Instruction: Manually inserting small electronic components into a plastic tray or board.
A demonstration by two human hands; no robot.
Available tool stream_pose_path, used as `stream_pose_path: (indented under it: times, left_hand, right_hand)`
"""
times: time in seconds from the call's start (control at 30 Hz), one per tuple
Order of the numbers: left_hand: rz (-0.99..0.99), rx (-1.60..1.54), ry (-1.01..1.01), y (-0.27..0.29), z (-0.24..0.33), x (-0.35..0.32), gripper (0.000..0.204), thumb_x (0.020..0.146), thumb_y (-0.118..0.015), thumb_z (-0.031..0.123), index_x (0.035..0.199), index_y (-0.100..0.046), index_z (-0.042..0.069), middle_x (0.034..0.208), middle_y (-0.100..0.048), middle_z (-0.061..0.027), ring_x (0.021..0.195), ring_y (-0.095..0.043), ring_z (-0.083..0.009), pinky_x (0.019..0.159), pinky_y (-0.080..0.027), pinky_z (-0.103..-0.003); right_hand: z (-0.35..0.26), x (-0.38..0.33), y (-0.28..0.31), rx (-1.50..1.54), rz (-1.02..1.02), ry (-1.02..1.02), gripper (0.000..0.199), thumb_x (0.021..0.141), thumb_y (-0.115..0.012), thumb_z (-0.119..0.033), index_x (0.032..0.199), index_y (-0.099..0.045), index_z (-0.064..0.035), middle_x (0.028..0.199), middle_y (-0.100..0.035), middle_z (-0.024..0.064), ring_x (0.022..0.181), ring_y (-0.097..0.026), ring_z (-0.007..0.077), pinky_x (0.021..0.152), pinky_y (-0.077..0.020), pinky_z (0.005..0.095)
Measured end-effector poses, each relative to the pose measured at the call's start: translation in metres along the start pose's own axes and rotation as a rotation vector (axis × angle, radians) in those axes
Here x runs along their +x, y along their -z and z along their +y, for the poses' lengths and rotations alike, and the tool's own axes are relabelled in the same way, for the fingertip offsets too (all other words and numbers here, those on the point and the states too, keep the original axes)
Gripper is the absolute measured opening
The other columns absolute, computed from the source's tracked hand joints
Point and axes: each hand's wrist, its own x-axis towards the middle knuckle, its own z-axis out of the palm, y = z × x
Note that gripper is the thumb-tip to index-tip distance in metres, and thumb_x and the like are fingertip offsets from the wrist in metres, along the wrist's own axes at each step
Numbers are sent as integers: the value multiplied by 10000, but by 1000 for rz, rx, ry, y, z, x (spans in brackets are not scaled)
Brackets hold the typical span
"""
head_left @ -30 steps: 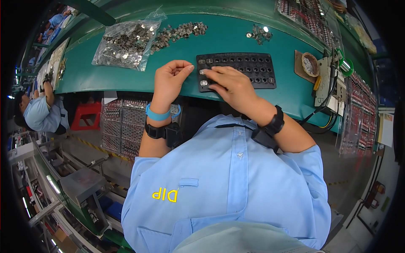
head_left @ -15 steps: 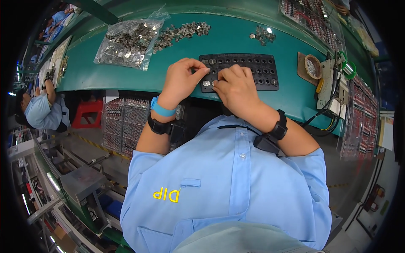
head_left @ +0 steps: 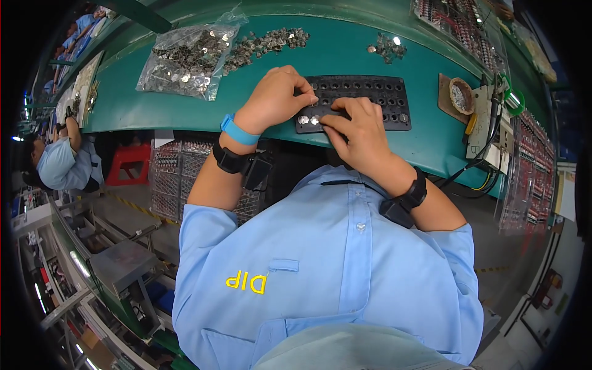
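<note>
A black tray point(head_left: 394, 125) with rows of round holes lies at the green bench's front edge. Two shiny metal discs sit side by side in its near left corner, an outer disc point(head_left: 303, 119) and an inner disc point(head_left: 315, 119). My left hand point(head_left: 279, 97) is over the tray's left end, thumb and forefinger pinched together; what they hold, if anything, is too small to make out. Just right of the inner disc are the fingertips of my right hand point(head_left: 359, 131), slightly apart with nothing visible between them. This hand covers the tray's middle holes.
A clear plastic bag point(head_left: 185, 65) of metal pieces lies back left, beside a loose pile point(head_left: 268, 43). A smaller pile point(head_left: 387, 48) sits back right. At the right are a round bowl point(head_left: 459, 95), a cabled device point(head_left: 484, 117) and a green spool point(head_left: 513, 100). Another person point(head_left: 65, 157) works far left.
My right fingertips have come off the inner disc, which now shows plainly in the tray. My left hand has shifted right and slightly away from me, still pinched.
</note>
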Motion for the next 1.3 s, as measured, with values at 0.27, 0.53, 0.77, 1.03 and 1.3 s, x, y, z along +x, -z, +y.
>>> stream_pose_path:
  times: [0.27,0.53,0.77,1.03,1.3]
  left_hand:
    - [127,28,82,-8,12,-10,197,761,-804,158,903,-689,83,865,-627,-79,874,-605,-266,767,-489,-394]
    - [412,-59,82,-26,23,-61,252,745,-824,141,926,-668,62,910,-617,-78,863,-601,-259,765,-486,-371]
    - [391,-20,79,-35,26,-56,258,740,-821,126,928,-655,69,893,-615,-65,838,-600,-230,749,-478,-369]
    - [328,-160,113,-28,14,-49,216,781,-783,128,942,-653,66,890,-622,-61,819,-590,-219,708,-471,-333]
    - [540,10,399,36,-22,-53,197,825,-751,136,1000,-696,65,885,-635,-84,800,-614,-236,665,-484,-341]
  right_hand:
    - [-12,-1,-2,-215,-26,176,322,770,-748,-149,1088,-721,-105,1277,-590,122,1114,-546,289,917,-366,452]
    - [-12,1,14,-81,-45,79,310,775,-723,-111,1083,-720,-75,1291,-593,130,1130,-545,293,942,-364,482]
    - [-11,0,3,-153,-68,135,284,758,-706,-84,1040,-738,-86,1274,-605,133,1134,-543,301,949,-362,485]
    - [-10,13,4,-98,-48,136,251,761,-693,-100,1004,-733,-53,1278,-608,121,1161,-533,286,971,-360,495]
    - [-18,38,17,-337,-400,357,240,800,-679,-184,1020,-738,-110,1295,-606,107,1233,-503,283,1025,-350,541]
